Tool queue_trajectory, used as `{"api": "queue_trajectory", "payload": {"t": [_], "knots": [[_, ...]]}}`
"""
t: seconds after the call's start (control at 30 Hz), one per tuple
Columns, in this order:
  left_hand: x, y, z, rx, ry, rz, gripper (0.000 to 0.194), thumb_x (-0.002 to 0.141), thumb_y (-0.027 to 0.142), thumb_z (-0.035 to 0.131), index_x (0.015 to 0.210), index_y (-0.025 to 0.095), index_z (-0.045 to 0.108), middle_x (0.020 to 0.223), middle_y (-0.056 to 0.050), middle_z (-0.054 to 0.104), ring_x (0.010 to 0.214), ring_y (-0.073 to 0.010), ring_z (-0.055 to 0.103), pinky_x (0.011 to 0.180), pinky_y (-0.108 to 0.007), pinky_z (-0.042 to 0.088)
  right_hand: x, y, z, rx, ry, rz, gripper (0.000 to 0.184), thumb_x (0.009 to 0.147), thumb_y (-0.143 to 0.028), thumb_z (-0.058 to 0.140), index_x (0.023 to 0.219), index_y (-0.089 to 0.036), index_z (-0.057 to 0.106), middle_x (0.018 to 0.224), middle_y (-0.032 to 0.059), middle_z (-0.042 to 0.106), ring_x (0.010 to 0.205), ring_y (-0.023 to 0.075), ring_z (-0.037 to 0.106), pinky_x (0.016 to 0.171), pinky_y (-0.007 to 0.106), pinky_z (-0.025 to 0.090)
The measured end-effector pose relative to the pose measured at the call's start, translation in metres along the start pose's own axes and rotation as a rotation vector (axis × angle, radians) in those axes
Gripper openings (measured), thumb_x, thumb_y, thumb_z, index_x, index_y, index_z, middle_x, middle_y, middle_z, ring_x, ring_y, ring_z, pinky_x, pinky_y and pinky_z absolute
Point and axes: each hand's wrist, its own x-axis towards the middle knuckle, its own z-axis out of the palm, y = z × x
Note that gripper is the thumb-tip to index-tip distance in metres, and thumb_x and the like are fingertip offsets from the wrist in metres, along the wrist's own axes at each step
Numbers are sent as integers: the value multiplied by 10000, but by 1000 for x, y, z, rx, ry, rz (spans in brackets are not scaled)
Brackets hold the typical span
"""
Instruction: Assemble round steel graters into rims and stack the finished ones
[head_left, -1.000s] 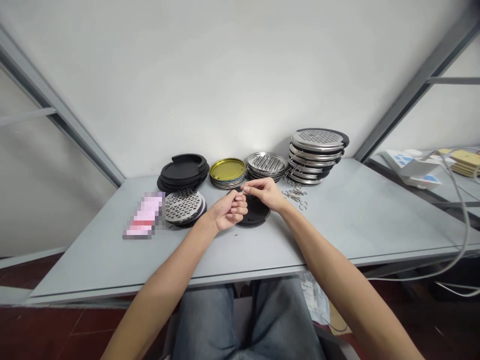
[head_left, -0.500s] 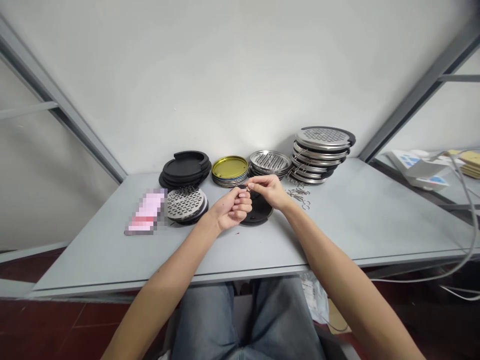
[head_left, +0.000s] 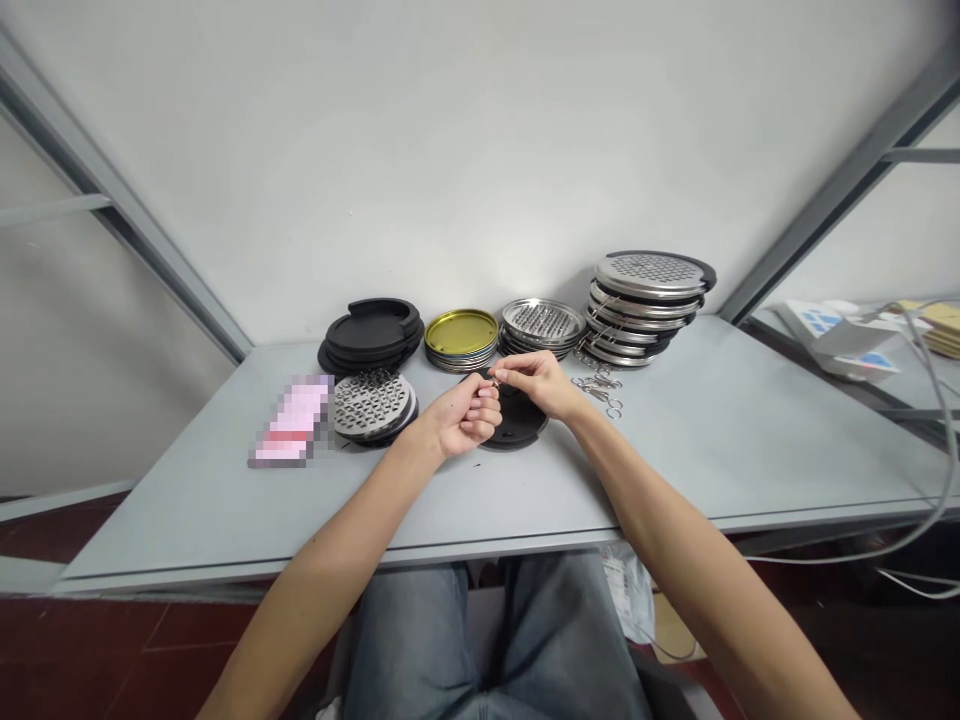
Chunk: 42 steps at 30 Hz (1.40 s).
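My left hand [head_left: 469,417] is closed, its fingers curled into the palm, with thumb and forefinger pinching a small shiny metal piece [head_left: 495,382]. My right hand [head_left: 538,381] meets it from the right, thumb and forefinger closed on the same piece. The fingers cover most of it, so its exact kind is unclear. Beneath both hands lies a round black disc [head_left: 521,425] with a raised rim, partly hidden. Several loose metal key rings with clasps [head_left: 600,388] lie just right of my right hand.
Along the wall stand stacks of black discs [head_left: 371,330], round tins with a gold top [head_left: 461,332], silver grater plates [head_left: 541,322] and assembled grater discs [head_left: 652,275]. Perforated plates [head_left: 371,405] and a blurred pink item [head_left: 292,422] lie left. A white cable [head_left: 930,500] hangs at right.
The view shifts slightly, moving the tabletop things a little right and up in the picture. Both hands stay together at the small metal piece, with only slight finger movement.
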Motion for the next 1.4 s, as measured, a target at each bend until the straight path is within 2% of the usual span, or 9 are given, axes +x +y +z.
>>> {"api": "queue_trajectory", "payload": {"t": [0.17,0.27,0.37,0.43,0.57,0.67,0.9,1.07,1.4], "knots": [[-3,2,0,115,-30,24,321,906,198,389,590,182,339,462,109,182,285,-21,237,255,-100,138,1,-1,-1,29,-1,36,255,699,-391,752,826,-170,759,788,49,735,744,184,650,749,324,506],[-2,1,0,261,-77,109,287,893,230,418,612,173,395,466,99,228,308,-30,237,266,-111,155,2,-2,-2,71,27,59,270,681,-393,768,835,-172,759,774,47,733,734,176,645,737,319,505],[0,-3,-1,473,-5,239,308,903,345,405,675,159,493,484,79,308,344,-47,291,294,-129,208,3,0,-4,112,73,63,245,678,-374,774,831,-183,763,769,38,728,722,160,633,733,308,496],[2,-5,-4,677,130,426,353,905,421,391,728,155,540,503,60,377,364,-61,338,321,-154,259,3,1,-6,146,124,52,237,679,-362,776,840,-189,764,759,31,721,702,148,619,725,302,491],[6,-9,-12,1169,450,1089,192,820,367,596,863,181,573,615,41,508,498,-80,480,482,-181,399,5,4,-6,219,203,54,236,679,-344,780,855,-187,763,731,24,703,672,128,592,702,288,482],[9,-9,-17,1389,489,1340,241,778,269,666,984,191,568,791,7,586,612,-86,553,574,-188,447,6,3,-2,301,226,73,244,668,-344,788,851,-184,759,745,26,703,688,125,597,711,286,482],[11,-5,-19,1414,473,1501,286,813,209,652,1090,190,586,951,-48,660,722,-114,636,634,-215,504,5,-4,11,459,221,161,297,591,-352,835,820,-181,751,764,33,715,702,125,620,736,293,492],[11,-6,-20,1477,396,1553,184,829,189,638,1012,194,650,954,-41,695,729,-119,642,626,-218,509,3,-5,15,462,185,159,280,609,-342,826,826,-182,749,800,44,727,744,141,641,759,301,495],[9,-4,-23,1463,473,1710,105,859,200,608,928,189,686,887,-47,728,747,-147,670,673,-248,525,0,-8,15,354,139,106,287,689,-382,764,905,-195,741,820,39,706,754,139,625,671,262,500]]}}
